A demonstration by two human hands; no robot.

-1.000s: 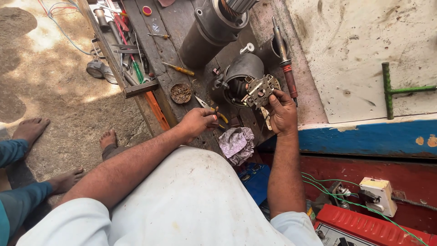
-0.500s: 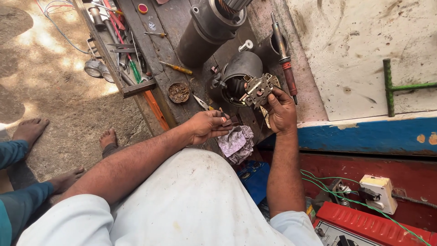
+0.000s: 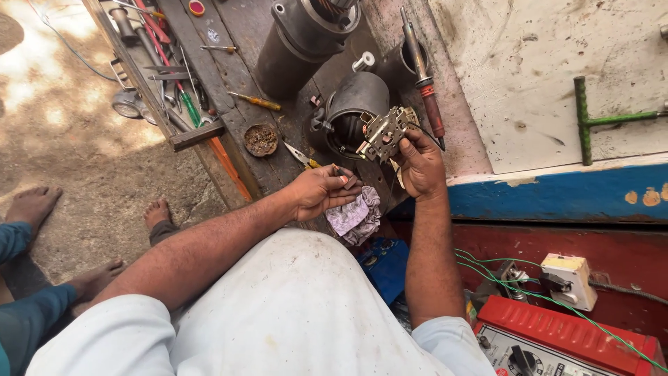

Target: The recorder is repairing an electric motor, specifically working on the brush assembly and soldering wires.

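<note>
My right hand grips a metal brush-holder plate with wires, held up against the open end of a dark cylindrical motor housing lying on the workbench. My left hand is lower and to the left, fingers closed around a small dark block pinched at the fingertips. A crumpled purple-and-white rag lies just beneath both hands at the bench's near edge.
On the wooden bench stand a larger grey motor body, a soldering iron, screwdrivers, pliers and a small round dish of rusty bits. A red meter box and white socket sit low right. Another person's bare feet are left.
My left hand has drawn back from the bench toward me and to the right, with the small block in its fingertips. My right hand stays on the plate.
</note>
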